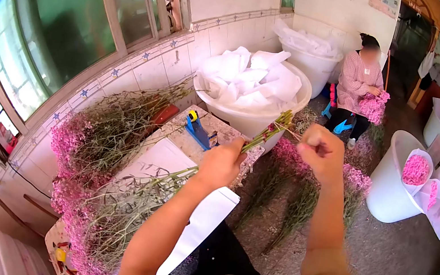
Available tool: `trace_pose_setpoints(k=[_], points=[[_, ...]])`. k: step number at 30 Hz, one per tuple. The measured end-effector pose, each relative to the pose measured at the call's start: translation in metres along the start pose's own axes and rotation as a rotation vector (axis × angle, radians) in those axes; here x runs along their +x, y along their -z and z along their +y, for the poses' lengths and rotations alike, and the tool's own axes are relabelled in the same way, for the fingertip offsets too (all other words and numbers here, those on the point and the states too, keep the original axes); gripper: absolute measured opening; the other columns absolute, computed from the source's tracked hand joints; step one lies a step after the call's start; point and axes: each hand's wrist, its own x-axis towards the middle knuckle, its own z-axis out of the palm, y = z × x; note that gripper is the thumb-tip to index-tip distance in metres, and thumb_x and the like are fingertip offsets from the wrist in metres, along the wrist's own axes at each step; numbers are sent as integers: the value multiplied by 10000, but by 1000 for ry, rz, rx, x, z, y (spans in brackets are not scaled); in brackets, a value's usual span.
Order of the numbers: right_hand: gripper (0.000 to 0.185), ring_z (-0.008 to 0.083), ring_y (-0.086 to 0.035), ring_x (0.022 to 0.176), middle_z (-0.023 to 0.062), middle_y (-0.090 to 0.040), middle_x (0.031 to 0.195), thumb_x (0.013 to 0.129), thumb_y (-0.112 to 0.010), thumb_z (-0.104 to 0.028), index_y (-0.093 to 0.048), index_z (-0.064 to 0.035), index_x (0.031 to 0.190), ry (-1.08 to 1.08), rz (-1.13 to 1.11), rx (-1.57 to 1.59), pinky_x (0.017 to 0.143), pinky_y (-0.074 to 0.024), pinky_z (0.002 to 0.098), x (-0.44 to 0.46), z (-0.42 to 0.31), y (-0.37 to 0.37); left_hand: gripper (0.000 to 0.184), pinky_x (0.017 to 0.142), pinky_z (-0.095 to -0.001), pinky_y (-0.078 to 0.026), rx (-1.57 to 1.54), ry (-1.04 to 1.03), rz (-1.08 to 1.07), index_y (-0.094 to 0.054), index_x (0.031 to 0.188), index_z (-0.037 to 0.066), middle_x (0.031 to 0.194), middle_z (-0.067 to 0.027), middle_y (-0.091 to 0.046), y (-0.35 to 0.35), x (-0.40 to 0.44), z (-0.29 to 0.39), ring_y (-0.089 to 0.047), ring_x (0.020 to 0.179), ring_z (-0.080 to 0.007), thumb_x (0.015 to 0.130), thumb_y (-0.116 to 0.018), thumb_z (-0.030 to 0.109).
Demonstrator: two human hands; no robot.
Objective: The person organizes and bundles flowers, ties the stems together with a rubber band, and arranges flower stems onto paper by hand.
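My left hand (222, 162) is closed around the stems of a bunch of pink baby's breath (131, 204). The green cut ends (272, 129) stick out past my fist, and the flower heads trail back over the table at lower left. Beside those ends, my right hand (322, 151) is closed in a pinch. A thin light band (292, 132) runs from its fingers to the stems; whether it is string or rubber is too small to tell. White wrapping paper (207, 216) lies under the bunch.
A blue tape dispenser (198, 130) stands on the table near more pink flowers (73, 140). Beyond is a white tub (286, 119) of paper. Flower bunches (302, 202) lie on the floor. At right, a tub (390, 187) holds wrapped bouquets; a seated person (355, 81) holds flowers.
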Motion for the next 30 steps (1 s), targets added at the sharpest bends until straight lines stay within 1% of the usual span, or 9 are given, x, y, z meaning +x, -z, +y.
trace_pose_setpoints(k=[3,6,13,16,19,21,23,24,30], points=[[246,125,-567,747,63,-595,838,853,-626,43,-468,-65,699,-108,372,307,659,-473,265,-16,36,2,287,751,-516,-486,-73,24,-58,-582,1192,57,895,-251,-670,19,-2,9,-652,896,-455,944,-662,176],[167,309,-703,1058,181,-700,1065,891,-587,-28,-513,-78,749,-377,407,751,864,-616,489,-13,52,8,335,746,-507,-480,-60,-11,-88,-574,1251,63,883,-260,-662,16,-1,11,-643,891,-459,947,-661,175],[62,342,-687,1084,186,-716,1010,907,-585,-35,-615,-19,959,-372,392,1436,969,-581,500,-22,126,-3,297,741,-523,-488,-84,4,-111,-575,1216,64,866,-260,-663,5,-8,11,-647,873,-465,954,-649,184],[56,347,-661,1126,210,-686,1112,915,-595,-42,-613,-4,951,-453,765,1255,1025,-553,497,-3,125,-1,304,731,-539,-501,-10,-15,-87,-580,1233,74,866,-258,-671,-7,-12,11,-655,845,-470,955,-642,180],[93,402,-628,1172,229,-651,1148,911,-586,-43,-594,45,938,-458,589,1224,1078,-512,528,33,89,8,290,726,-558,-511,-26,-96,7,-583,1219,68,865,-263,-675,-28,-18,13,-660,824,-473,955,-637,176],[60,362,-690,1010,189,-661,1023,909,-604,-50,-573,-2,891,-443,551,1165,892,-602,454,35,66,17,291,732,-548,-507,20,36,-82,-579,1213,53,871,-270,-671,-28,-17,18,-659,849,-476,953,-639,170],[109,269,-676,732,140,-626,863,923,-609,-59,-538,-47,840,-122,63,1074,613,-565,355,25,44,33,286,733,-543,-503,-18,9,-59,-579,1205,51,873,-269,-671,-28,-8,3,-658,860,-474,951,-641,166],[174,187,-554,538,93,-564,752,941,-621,-91,-514,-77,804,-31,139,1004,466,-436,311,19,27,30,280,734,-538,-498,-58,-16,-36,-579,1198,49,875,-268,-671,-26,-3,-5,-657,871,-472,950,-642,163],[98,136,-512,511,76,-593,794,948,-645,-106,-573,-91,883,-322,611,814,420,-332,263,-28,78,9,251,737,-543,-489,8,36,-41,-576,1163,65,877,-251,-678,2,1,1,-656,879,-459,951,-640,182]])
